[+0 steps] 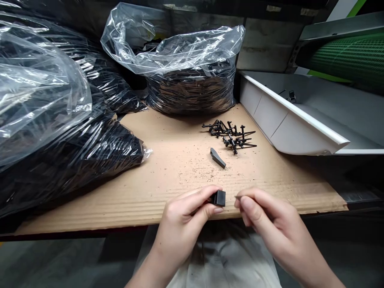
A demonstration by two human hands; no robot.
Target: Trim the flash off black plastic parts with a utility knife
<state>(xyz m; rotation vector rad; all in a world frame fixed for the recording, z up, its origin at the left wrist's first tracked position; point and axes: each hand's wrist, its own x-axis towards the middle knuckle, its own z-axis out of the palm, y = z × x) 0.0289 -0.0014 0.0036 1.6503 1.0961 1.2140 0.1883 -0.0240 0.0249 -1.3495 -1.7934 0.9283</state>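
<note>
Between the thumb and fingers of my left hand (189, 212) is a small black rectangular plastic part (220, 198), its squarish end facing right. My right hand (267, 216), a short gap to the right, pinches a small thin dark piece (238, 197). Only its pointed tip shows, so its kind is unclear. Both hands are just above the front edge of the cardboard sheet (144, 192). Beyond them lies a dark grey tapered piece (217, 158), like a flat handle. Behind that is a loose pile of black plastic sprues (231, 136) with thin rods.
A clear plastic bag (192, 88) full of black parts stands at the back. More bagged black parts (69, 132) fill the left side. At right, a white tray (295, 116) holds a small black part (292, 96), below a green mesh roll (348, 56). Dark shavings dot the cardboard.
</note>
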